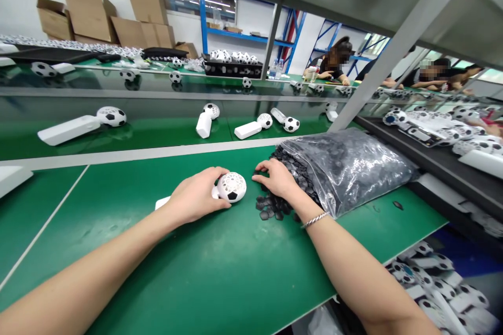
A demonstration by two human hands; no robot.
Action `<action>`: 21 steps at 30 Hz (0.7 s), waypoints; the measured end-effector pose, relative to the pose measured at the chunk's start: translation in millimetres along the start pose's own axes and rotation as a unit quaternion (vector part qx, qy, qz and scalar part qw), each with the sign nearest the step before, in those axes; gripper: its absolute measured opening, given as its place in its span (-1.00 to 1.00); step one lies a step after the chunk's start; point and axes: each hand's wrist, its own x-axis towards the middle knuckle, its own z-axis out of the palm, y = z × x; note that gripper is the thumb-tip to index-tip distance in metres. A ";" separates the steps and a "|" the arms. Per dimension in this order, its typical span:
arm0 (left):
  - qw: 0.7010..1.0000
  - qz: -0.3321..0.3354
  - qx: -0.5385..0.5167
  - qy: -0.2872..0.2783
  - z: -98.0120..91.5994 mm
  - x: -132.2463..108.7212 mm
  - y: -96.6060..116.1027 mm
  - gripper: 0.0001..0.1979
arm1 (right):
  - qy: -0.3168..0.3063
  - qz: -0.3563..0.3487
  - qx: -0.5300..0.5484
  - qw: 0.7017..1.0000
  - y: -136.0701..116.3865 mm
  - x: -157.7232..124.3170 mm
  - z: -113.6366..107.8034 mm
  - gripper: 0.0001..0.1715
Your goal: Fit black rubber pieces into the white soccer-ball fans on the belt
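My left hand (196,193) is closed around a white handheld fan with a soccer-ball head (232,187). Its perforated grille faces up, a black patch shows low on the ball, and my palm covers most of the handle. To the right, my right hand (277,175) pinches finger and thumb together at the edge of a heap of small black pieces (271,205). A dark bit, apparently one of these pieces, shows between the fingertips. The heap spills from the mouth of a clear plastic bag (349,167) lying on the green table (220,267).
Beyond a pale ledge, several more soccer-ball fans (112,116) lie on a green conveyor (165,131). A slanted metal post (377,73) rises behind the bag. At right, a black tray (436,152) holds more fans. Co-workers (334,63) sit across the line.
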 end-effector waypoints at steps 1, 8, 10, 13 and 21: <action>1.000 0.004 0.002 0.000 -0.1 0.8 -0.5 -0.45 | -0.010 0.005 -0.016 1.000 1.6 0.2 0.5 -0.78; 0.994 0.061 0.084 0.019 -4.8 4.3 -8.6 -0.49 | -0.039 -0.030 0.047 0.998 -1.6 -3.1 -0.2 -0.92; 0.989 0.073 0.121 0.036 -6.4 5.0 -10.3 -0.48 | -0.048 -0.069 0.090 0.992 -6.4 -5.6 -3.1 -0.96; 0.987 0.080 0.133 0.045 -6.7 6.1 -12.2 -0.42 | -0.045 -0.143 0.118 0.982 -16.7 -11.2 -9.2 -0.90; 0.990 0.106 0.085 0.020 -4.4 6.5 -18.3 -0.40 | -0.066 -0.206 0.193 0.957 -41.8 -29.5 -20.1 -0.91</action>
